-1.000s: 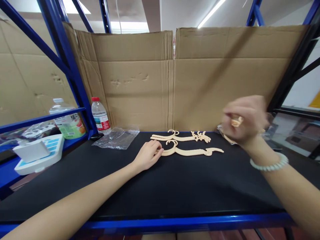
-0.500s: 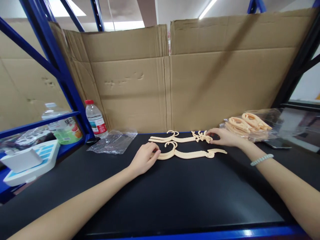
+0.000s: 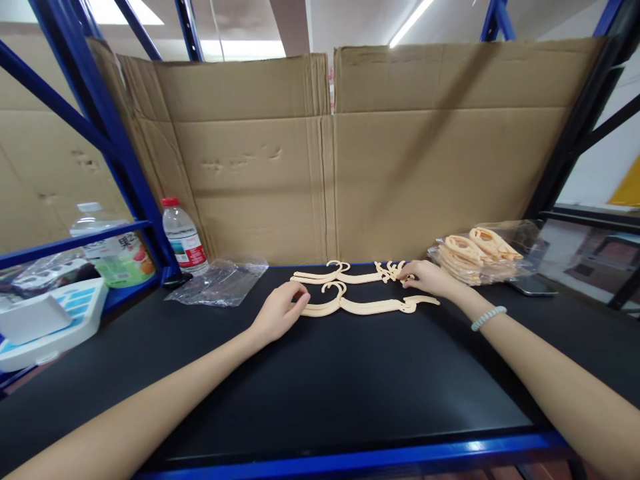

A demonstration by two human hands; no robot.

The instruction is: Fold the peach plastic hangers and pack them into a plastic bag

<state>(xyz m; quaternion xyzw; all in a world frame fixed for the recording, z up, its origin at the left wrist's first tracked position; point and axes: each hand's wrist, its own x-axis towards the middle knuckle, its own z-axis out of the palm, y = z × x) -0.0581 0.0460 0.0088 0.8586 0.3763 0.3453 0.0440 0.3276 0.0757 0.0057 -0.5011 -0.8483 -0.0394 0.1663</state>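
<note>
Cream plastic folding clothes hangers lie flat on the black tabletop (image 3: 310,387) in two rows. My left hand (image 3: 280,308) is closed around the left end of the near hanger (image 3: 370,307), whose hook points up and away. At this hanger's right end, a bent arm piece (image 3: 423,301) sticks out. Behind it lies the far hanger (image 3: 320,277), with a cluster of small cream pieces (image 3: 387,270) at its right end. My right hand (image 3: 425,277) has its fingers pinched down at that cluster. Its fingertips partly cover what they touch.
At right lies a clear bag of folded cream hangers (image 3: 483,253) beside a dark flat phone-like object (image 3: 533,285). An empty plastic bag (image 3: 220,283) and a red-capped bottle (image 3: 184,240) stand left, near a white-and-blue case (image 3: 60,327). Cardboard (image 3: 260,180) walls the back.
The whole view has shifted a little as the head turned. My right hand has moved slightly toward the small cream pieces; my left hand stays at the near hanger's left end.
</note>
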